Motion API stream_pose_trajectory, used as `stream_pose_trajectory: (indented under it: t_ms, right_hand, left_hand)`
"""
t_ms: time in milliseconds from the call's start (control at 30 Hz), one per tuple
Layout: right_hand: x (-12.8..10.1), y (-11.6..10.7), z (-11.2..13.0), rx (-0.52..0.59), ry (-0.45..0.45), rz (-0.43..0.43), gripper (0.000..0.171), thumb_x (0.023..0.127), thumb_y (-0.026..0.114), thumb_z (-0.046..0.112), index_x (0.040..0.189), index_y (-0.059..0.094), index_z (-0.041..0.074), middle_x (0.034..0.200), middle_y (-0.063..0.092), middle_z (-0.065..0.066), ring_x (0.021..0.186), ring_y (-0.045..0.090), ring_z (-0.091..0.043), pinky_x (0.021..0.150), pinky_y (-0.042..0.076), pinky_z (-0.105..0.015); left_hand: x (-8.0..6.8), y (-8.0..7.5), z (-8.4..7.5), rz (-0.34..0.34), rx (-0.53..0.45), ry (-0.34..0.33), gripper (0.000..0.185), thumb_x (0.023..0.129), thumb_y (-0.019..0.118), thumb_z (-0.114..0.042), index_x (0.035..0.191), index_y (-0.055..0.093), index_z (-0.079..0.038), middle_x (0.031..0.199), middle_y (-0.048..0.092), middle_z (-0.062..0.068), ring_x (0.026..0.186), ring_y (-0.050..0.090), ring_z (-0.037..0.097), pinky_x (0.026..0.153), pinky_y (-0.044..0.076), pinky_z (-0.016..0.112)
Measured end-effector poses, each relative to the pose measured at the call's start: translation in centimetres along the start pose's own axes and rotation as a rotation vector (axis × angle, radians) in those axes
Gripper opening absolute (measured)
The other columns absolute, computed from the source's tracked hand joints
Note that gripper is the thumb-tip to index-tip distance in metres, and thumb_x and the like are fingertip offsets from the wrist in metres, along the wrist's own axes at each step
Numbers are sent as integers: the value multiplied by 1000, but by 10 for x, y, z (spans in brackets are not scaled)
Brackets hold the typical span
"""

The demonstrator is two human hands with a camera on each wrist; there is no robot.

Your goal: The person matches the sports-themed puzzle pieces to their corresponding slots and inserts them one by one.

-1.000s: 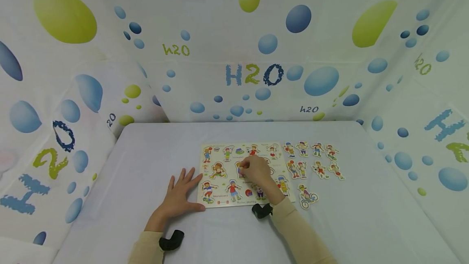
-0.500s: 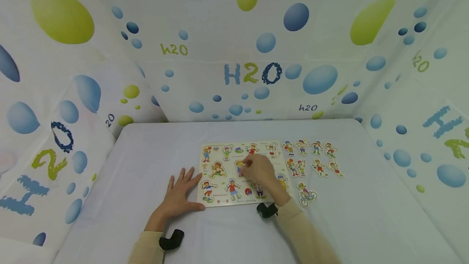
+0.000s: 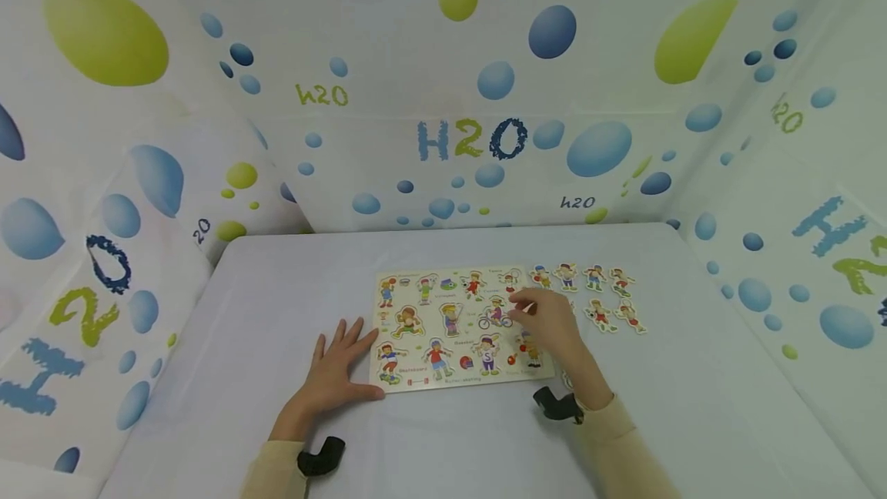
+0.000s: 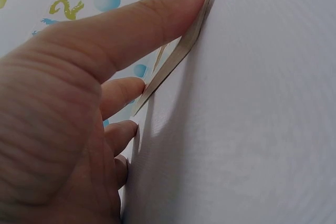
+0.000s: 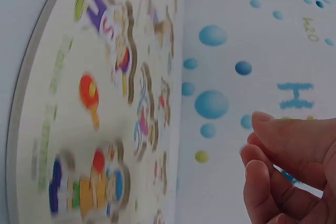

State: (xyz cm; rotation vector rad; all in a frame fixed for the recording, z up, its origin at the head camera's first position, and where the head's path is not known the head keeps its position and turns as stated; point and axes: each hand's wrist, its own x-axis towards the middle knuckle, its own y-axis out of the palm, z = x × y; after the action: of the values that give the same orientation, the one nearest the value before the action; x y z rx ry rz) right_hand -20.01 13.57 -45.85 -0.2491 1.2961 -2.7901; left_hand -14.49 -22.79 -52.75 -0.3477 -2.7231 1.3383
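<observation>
A wooden puzzle board (image 3: 430,322) with printed sports figures lies flat on the table. My left hand (image 3: 339,368) rests at its left edge, fingers spread and thumb against the near corner; the left wrist view shows the thumb touching the board's edge (image 4: 173,61). Over the board's right side hovers my right hand (image 3: 550,322), near the cyclist picture (image 3: 495,314). Its fingers are loosely bent, and the right wrist view shows nothing held in the hand (image 5: 289,166). The golfer figure (image 3: 450,320) sits in the middle of the board.
Right of the board lie several loose figure pieces, among them a footballer (image 3: 599,316) and a skateboarder (image 3: 621,282). My right hand and forearm cover some of them, including most of a cyclist piece (image 3: 567,380). A patterned curtain (image 3: 388,60) encloses the table (image 3: 298,276).
My right hand has left the golfer figure and moved right across the board, uncovering that figure and the cyclist picture. The left hand has stayed at the board's edge.
</observation>
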Motion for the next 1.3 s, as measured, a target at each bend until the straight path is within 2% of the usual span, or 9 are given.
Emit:
stream_pose_trajectory:
  t_ms: [133, 267, 500, 833, 1067, 1300]
  right_hand:
    - [-8, -14, -16, -19, 24, -32, 22, 86, 74, 14, 107, 73, 7, 91, 69, -5, 78, 58, -16, 65, 46, -24]
    - [-17, -27, -27, -26, 43, -46, 23, 86, 73, 11, 108, 73, 4, 91, 71, -9, 77, 60, -18, 60, 45, -22]
    - [-31, -43, -44, -49, 114, 15, 26, 85, 74, 11, 109, 73, 2, 91, 68, -9, 76, 57, -17, 57, 41, -22]
    - [-54, -45, -70, -72, 164, 120, 25, 82, 75, 11, 106, 73, 3, 93, 71, -9, 75, 60, -15, 57, 46, -24]
    - [-61, -41, -79, -58, 204, 181, 18, 79, 78, 10, 96, 74, 4, 84, 68, -3, 75, 58, -14, 63, 46, -26]
    - [-62, -35, -83, -59, 215, 182, 9, 79, 77, 6, 87, 74, 8, 77, 66, 1, 72, 56, -13, 65, 45, -26]
  left_hand:
    - [-1, 0, 0, 0, -5, 6, 109, 59, 87, -54, 149, 42, -12, 162, 20, 19, 149, 4, 47, 116, -7, 66]
    - [-1, 0, -1, -2, -7, 11, 108, 59, 87, -54, 149, 42, -12, 162, 20, 19, 149, 3, 47, 116, -7, 66]
    - [0, 0, -1, -2, -2, 3, 108, 60, 87, -53, 149, 42, -12, 162, 20, 19, 149, 3, 47, 116, -8, 66]
    - [-1, -2, -2, -5, -2, 9, 106, 60, 88, -50, 148, 43, -11, 161, 21, 21, 149, 4, 48, 116, -7, 66]
    - [-1, -1, -3, -4, -3, 9, 106, 60, 88, -50, 148, 43, -11, 161, 22, 21, 149, 5, 48, 116, -7, 66]
    - [-1, -1, -3, -2, -5, 8, 106, 60, 88, -48, 148, 43, -11, 161, 22, 21, 149, 5, 48, 116, -7, 66]
